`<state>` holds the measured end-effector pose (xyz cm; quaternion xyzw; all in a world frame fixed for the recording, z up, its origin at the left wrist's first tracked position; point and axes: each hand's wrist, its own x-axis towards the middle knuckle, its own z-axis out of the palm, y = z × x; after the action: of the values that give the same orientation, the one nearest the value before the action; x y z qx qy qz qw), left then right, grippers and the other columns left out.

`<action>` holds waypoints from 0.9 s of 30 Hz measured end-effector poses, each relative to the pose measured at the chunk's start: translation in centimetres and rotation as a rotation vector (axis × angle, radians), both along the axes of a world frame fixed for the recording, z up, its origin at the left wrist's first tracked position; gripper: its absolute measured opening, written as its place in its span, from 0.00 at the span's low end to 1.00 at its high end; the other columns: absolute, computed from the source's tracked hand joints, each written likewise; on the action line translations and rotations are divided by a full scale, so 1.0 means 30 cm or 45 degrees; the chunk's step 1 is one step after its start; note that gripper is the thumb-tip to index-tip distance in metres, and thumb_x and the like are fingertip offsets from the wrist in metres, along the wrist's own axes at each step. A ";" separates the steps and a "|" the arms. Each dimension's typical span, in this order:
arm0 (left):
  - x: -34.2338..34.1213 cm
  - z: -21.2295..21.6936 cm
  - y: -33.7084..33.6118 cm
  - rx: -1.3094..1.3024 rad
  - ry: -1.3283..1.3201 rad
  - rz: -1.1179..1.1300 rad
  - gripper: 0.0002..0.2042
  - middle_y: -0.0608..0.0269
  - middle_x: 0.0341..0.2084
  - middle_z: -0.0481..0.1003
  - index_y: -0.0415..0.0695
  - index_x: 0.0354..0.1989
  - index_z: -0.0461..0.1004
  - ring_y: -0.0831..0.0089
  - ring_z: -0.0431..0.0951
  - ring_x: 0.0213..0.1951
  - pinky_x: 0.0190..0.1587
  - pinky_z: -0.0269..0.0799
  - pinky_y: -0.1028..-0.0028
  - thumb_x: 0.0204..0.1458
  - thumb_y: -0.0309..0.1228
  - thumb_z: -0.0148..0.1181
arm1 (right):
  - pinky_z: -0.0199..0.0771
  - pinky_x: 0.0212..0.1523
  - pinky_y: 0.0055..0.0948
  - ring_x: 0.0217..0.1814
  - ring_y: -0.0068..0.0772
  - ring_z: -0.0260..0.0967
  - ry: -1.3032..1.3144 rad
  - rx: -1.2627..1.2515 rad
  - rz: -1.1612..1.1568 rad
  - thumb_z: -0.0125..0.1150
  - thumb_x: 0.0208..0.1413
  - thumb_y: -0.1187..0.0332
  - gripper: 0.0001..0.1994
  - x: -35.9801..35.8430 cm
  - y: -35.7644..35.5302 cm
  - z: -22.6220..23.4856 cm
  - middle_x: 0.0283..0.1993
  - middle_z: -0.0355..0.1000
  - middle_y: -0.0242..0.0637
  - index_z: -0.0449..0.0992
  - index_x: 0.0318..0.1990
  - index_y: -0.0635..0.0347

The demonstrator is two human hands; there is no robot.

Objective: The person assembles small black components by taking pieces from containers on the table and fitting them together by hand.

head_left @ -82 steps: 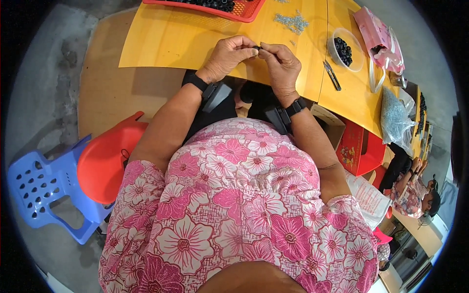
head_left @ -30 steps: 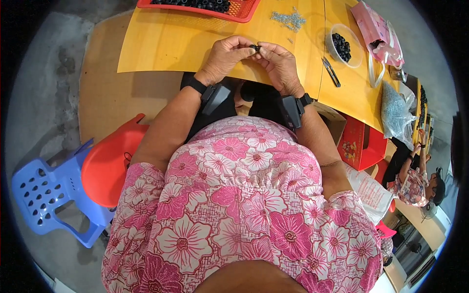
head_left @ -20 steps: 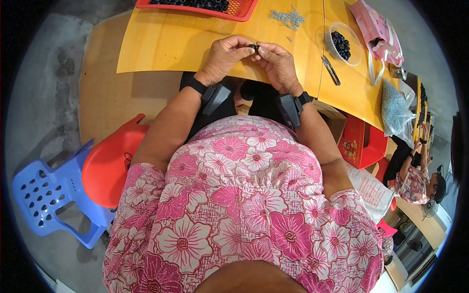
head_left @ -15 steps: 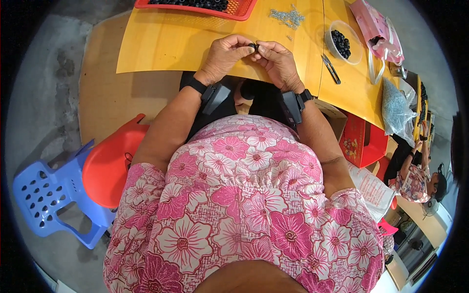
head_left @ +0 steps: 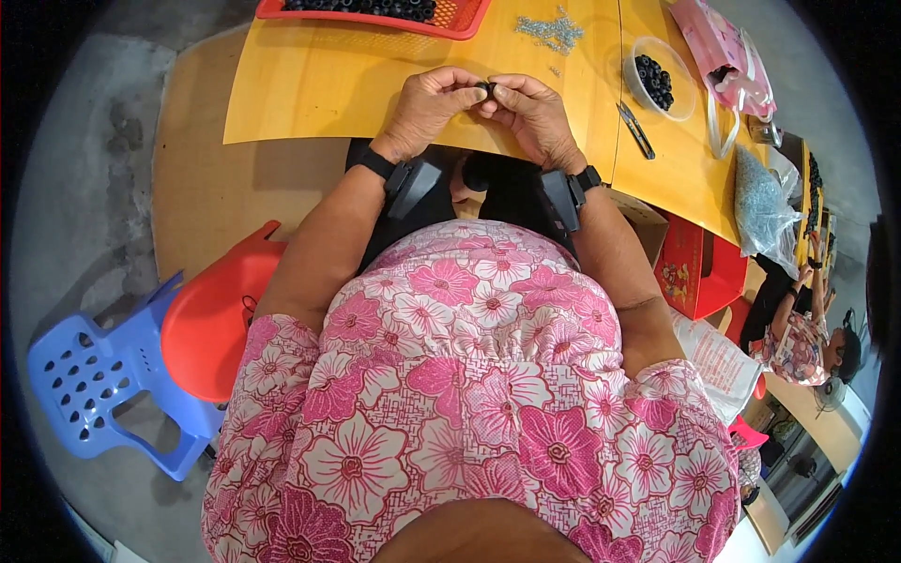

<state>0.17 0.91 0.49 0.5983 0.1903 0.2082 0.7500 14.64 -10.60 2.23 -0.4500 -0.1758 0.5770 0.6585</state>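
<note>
Small black part (head_left: pixel 485 88) at upper centre of frame, over the yellow table (head_left: pixel 319 105) near its front edge. Left hand (head_left: pixel 422 108) pinches it, thumb against forefinger; right hand (head_left: pixel 535 113) closed on its other side, also thumb and forefinger, remaining fingers curled under.

Risks, my judgement: part is tiny and held only by fingertips, so a slip or uneven push could pop it out; front edge is close, so it could drop off toward the lap. If it flew up-frame, it could land by the loose silvery bits (head_left: pixel 552 34) or in the red basket (head_left: pixel 452 33) and be hard to pick out.

Hard to see: most of the part is behind the thumbs, can't tell if it is one piece or two. Basket and its black pieces (head_left: pixel 375 7) cut off by top edge. Can't tell if the hands rest on the table. Co-worker at far right squashed by the lens, their hands too small to read
</note>
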 end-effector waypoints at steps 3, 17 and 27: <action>0.002 0.000 0.001 0.033 0.007 -0.016 0.10 0.67 0.33 0.75 0.38 0.41 0.74 0.82 0.73 0.35 0.39 0.70 0.83 0.53 0.29 0.60 | 0.78 0.45 0.34 0.36 0.30 0.73 -0.078 0.045 -0.037 0.55 0.56 0.76 0.09 -0.009 -0.002 0.001 0.36 0.74 0.40 0.73 0.43 0.69; 0.006 0.008 -0.010 -0.009 -0.053 0.000 0.09 0.66 0.30 0.76 0.39 0.40 0.74 0.82 0.74 0.33 0.37 0.70 0.82 0.54 0.29 0.58 | 0.76 0.39 0.21 0.33 0.24 0.74 -0.439 0.070 -0.341 0.58 0.54 0.77 0.07 -0.071 0.003 -0.010 0.34 0.76 0.37 0.76 0.40 0.68; 0.006 0.005 -0.010 -0.030 -0.048 0.010 0.09 0.66 0.30 0.76 0.39 0.41 0.74 0.82 0.75 0.33 0.37 0.70 0.83 0.54 0.29 0.58 | 0.76 0.37 0.20 0.31 0.22 0.73 -0.457 0.037 -0.382 0.59 0.52 0.78 0.07 -0.079 0.009 -0.010 0.34 0.76 0.37 0.77 0.39 0.68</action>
<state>0.36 0.63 0.64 0.5847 0.1811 0.2201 0.7595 12.26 -10.32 1.91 -0.5571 -0.2294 0.3807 0.7015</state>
